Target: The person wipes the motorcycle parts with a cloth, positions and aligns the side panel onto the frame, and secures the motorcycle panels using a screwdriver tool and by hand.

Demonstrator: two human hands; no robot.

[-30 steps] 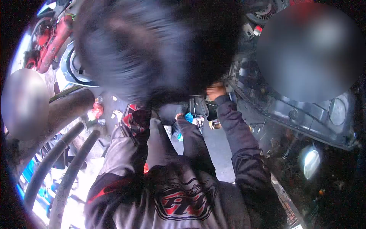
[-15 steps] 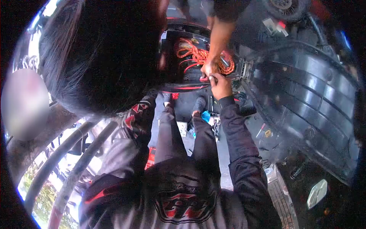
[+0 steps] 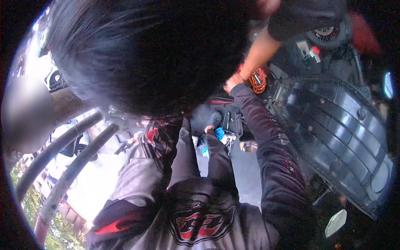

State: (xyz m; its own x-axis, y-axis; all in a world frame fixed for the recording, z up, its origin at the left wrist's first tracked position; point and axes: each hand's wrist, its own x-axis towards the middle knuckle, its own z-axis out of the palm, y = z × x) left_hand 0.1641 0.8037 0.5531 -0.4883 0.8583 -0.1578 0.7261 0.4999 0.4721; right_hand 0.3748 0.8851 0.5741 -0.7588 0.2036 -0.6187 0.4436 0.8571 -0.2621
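Note:
A person's dark-haired head (image 3: 154,54) fills the upper middle and blocks much of the work. My right arm reaches up in a dark sleeve. At its cuff my right hand (image 3: 233,83) meets the other person's bare forearm (image 3: 261,51); the two hands overlap, and my fingertips and anything in them are hidden. Close beside lies a coiled orange rope (image 3: 258,81), partly covered by that forearm. My left sleeve (image 3: 156,139) runs up beneath the hair, so my left hand is out of sight.
A large black ribbed plastic panel (image 3: 333,125) stands at the right. Two metal bars (image 3: 79,166) slant across the left. A wheel (image 3: 327,33) is at upper right. A foot in a dark clog (image 3: 214,119) and a blue item (image 3: 219,133) are on the floor below.
The head has shifted right in view and now covers most of the open compartment and rope. My right hand, earlier pinching near the other person's hand and a red piece, is now mostly hidden.

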